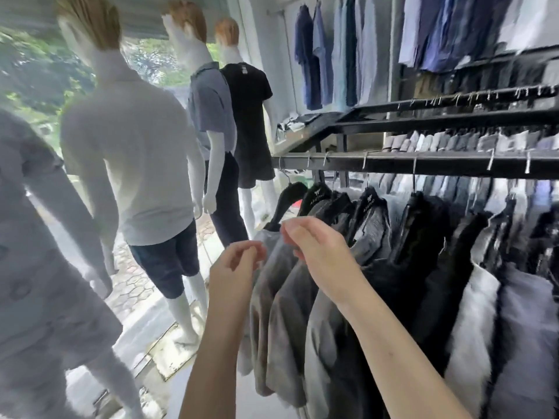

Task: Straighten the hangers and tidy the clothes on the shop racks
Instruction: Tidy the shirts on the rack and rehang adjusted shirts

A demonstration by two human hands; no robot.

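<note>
Head view: right hand (314, 249) pinches the grey cloth shirt (281, 288) just below its tilted black plastic hanger (287, 193), probably reseating it; left hand (239, 261) alongside, grip unclear.

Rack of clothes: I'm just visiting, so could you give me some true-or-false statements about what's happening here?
1. The clothes hang from a dark rail. True.
2. The shirt nearest the hands is bright red. False: it is a grey shirt.
3. Mannequins stand left of the rack. True.
4. The mannequins are undressed. False: they are all dressed.
5. Only one hand is in view. False: the left hand and right hand are both raised by the grey shirt.
6. Blue shirts hang on the back wall. True.
</note>
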